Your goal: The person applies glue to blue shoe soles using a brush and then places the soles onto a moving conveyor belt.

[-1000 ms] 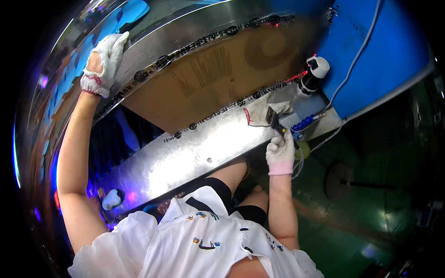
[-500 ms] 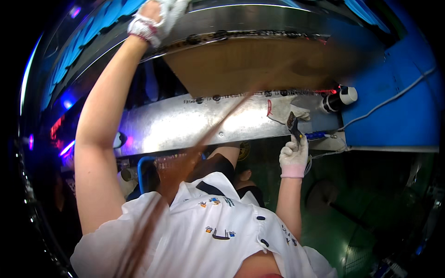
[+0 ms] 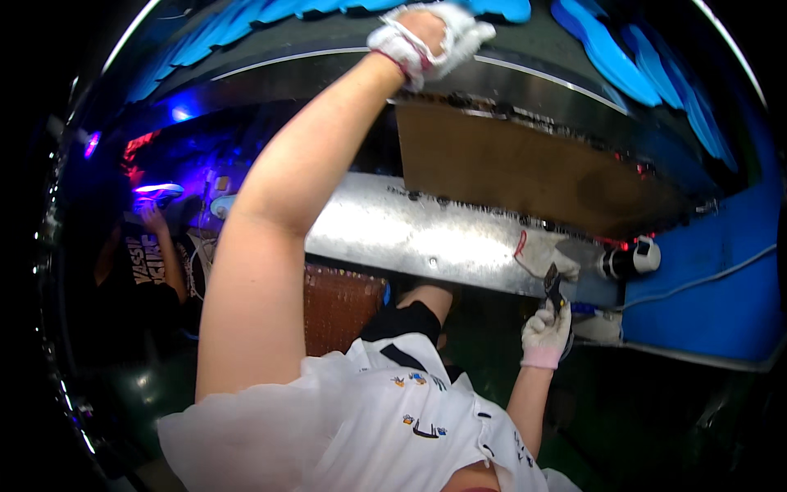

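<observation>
My left hand (image 3: 434, 41), in a white glove that leaves part of its back bare, reaches high over the dark belt surface (image 3: 525, 41). Its fingers stretch to the right, close to the blue sole-shaped pieces (image 3: 504, 8), and nothing shows in them. Lower right, my right hand (image 3: 545, 332), in a white glove with a pink cuff, grips a small dark tool (image 3: 555, 287) with a brownish head pointing up. I cannot make out its kind. Just past the tool a loose white glove (image 3: 541, 252) with a red edge lies on the metal ledge (image 3: 385, 225).
More blue pieces (image 3: 611, 57) line the far right. A brown board (image 3: 525, 168) stands behind the ledge. To the right are a black and white cylinder (image 3: 635, 259) and a blue panel (image 3: 705, 287) with a cable. Another person's hand (image 3: 152, 217) works at far left under purple light.
The view has shifted, and my left hand now shows further right along the belt. My right hand still holds the dark tool beside the loose glove. A brown blur crossing the view is gone.
</observation>
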The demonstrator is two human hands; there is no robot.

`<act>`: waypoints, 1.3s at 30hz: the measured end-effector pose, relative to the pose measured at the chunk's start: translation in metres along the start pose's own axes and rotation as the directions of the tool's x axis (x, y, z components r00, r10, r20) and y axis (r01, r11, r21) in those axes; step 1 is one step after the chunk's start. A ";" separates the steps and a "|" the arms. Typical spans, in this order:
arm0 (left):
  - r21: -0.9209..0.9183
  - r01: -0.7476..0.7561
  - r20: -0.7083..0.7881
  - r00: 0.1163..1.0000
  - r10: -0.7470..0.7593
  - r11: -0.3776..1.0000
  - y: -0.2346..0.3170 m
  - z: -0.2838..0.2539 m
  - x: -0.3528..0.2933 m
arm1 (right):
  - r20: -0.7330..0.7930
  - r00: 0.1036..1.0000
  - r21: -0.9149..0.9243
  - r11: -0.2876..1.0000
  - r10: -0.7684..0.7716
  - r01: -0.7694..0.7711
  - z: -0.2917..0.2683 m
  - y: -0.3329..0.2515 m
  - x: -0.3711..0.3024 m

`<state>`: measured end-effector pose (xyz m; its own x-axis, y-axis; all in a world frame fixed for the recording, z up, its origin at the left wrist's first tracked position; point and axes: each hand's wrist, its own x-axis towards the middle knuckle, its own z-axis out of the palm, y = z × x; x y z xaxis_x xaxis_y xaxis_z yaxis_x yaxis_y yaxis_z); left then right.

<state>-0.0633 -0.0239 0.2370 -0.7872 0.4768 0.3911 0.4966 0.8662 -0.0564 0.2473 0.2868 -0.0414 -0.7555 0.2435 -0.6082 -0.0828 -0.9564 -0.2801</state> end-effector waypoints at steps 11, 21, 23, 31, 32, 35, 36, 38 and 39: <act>-0.087 0.000 -0.157 0.987 -0.013 0.996 -0.005 0.013 -0.002 | -0.010 1.000 -0.079 0.997 -0.011 0.010 0.029 0.009 0.012; -0.138 0.034 -0.097 0.994 -0.047 0.990 0.000 0.009 -0.002 | -0.054 0.998 -0.142 0.989 0.025 -0.033 0.028 0.011 0.026; -0.116 -0.011 -0.185 0.983 -0.010 0.993 -0.004 0.015 -0.006 | -0.056 0.998 -0.167 0.985 0.026 -0.035 0.030 0.009 0.027; -0.111 0.040 -0.102 0.993 -0.052 0.993 0.000 0.005 -0.006 | -0.032 0.997 -0.194 0.978 0.071 -0.076 0.025 0.004 0.028; -0.115 0.042 -0.079 0.996 -0.051 0.992 -0.003 0.007 -0.005 | -0.030 0.998 -0.192 0.979 0.058 -0.062 0.027 0.006 0.027; -0.114 0.030 -0.092 0.995 -0.040 0.993 -0.003 0.010 -0.001 | -0.037 0.998 -0.158 0.986 0.050 -0.056 0.028 0.000 0.033; -0.122 0.034 -0.084 0.995 -0.044 0.992 -0.002 0.010 0.001 | -0.011 1.000 -0.167 0.985 0.028 -0.030 0.027 -0.003 0.035; -0.108 0.025 -0.121 0.992 -0.038 0.994 -0.001 0.009 -0.005 | 0.003 1.000 -0.189 0.982 0.009 -0.008 0.030 -0.004 0.034; -0.102 0.019 -0.134 0.990 -0.033 0.995 -0.001 0.007 -0.005 | -0.008 1.000 -0.196 0.981 0.002 -0.004 0.033 -0.005 0.032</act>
<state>-0.0624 -0.0258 0.2284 -0.7471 0.4235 0.5124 0.5160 0.8554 0.0453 0.2016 0.2937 -0.0352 -0.7504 0.2427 -0.6149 0.0492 -0.9071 -0.4181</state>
